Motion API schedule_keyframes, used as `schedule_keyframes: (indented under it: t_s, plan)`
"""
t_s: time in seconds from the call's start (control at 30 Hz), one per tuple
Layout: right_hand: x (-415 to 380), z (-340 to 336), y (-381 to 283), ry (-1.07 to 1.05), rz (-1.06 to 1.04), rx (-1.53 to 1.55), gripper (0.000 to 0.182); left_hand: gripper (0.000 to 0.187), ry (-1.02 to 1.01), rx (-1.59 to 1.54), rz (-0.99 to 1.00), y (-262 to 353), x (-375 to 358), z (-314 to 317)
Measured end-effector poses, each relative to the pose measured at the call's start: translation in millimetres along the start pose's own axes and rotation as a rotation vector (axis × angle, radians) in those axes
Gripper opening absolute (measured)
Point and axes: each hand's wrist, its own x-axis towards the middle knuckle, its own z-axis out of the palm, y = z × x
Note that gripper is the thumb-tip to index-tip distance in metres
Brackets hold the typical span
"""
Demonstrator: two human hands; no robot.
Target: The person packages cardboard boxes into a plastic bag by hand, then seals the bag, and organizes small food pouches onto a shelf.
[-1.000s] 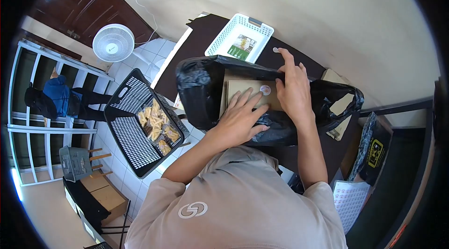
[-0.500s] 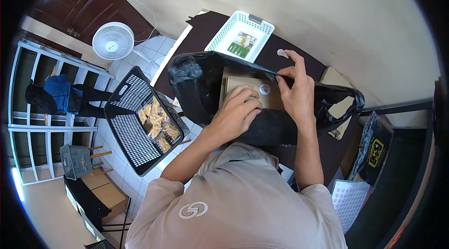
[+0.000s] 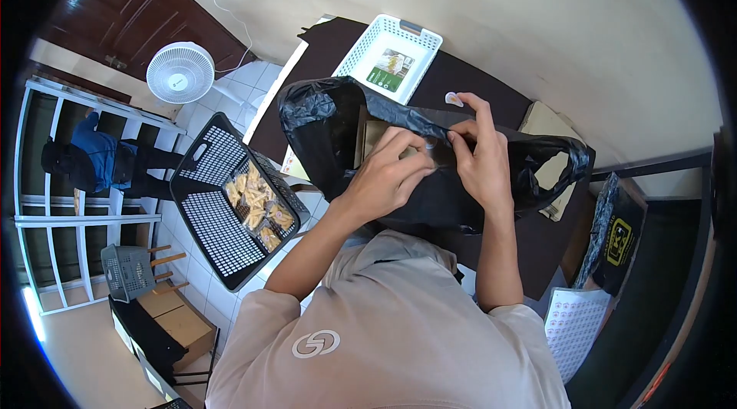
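Position of hands and bag: the black plastic bag [image 3: 307, 113] is lying on the table [image 3: 464, 75] directly in front of my chest. Its long axis is running crosswise to my body, left to right, with the right end sitting slightly nearer me. Its mouth is gaping toward me on the left side, showing a cardboard box [image 3: 370, 139] inside.

Left hand [image 3: 393, 167]: bent over the box within the mouth, fingers curling in and bunched narrow. I cannot tell whether they are gripping anything; their tips are partly hidden. Of the two, this hand is lying nearer the visible part of the box.

Right hand [image 3: 485, 152]: just right of the left, the two not touching. The thumb and a bent finger are pinching the bag's far rim, while the index finger is extending past that rim with a small round sticker [image 3: 453, 99] at its tip. So the sticker is sitting beyond the bag, and the box is lying to the left of and nearer me than the sticker, with the far rim running between them.

Beyond the bag, a white basket [image 3: 416, 34] is standing on the table.
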Motion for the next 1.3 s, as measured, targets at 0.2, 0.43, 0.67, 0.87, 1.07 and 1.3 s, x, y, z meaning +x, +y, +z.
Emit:
schedule_keyframes:
  t_s: [0.2,0.43,0.67,0.87,1.07,1.3]
  plan:
    - [-8,0,6,-0.179,0.029,0.021,0.050,0.012,0.000,0.139,0.194,7,4,-12]
    - [-12,-1,14,-0.241,0.000,0.027,0.047,0.011,-0.125,0.019,-0.020,-14,9,-1]
    - [-17,1,12,-0.193,-0.003,0.041,0.048,0.009,-0.060,0.105,-0.060,-18,6,5]
    - [-19,7,13,-0.126,0.080,0.012,0.050,0.008,0.026,0.057,-0.141,-23,7,14]
    - [-14,11,15,-0.110,0.098,-0.054,0.049,0.011,0.056,0.048,-0.225,-25,8,15]
    - [-10,16,29,-0.062,0.026,-0.139,0.049,0.014,0.075,0.045,-0.291,-27,9,16]
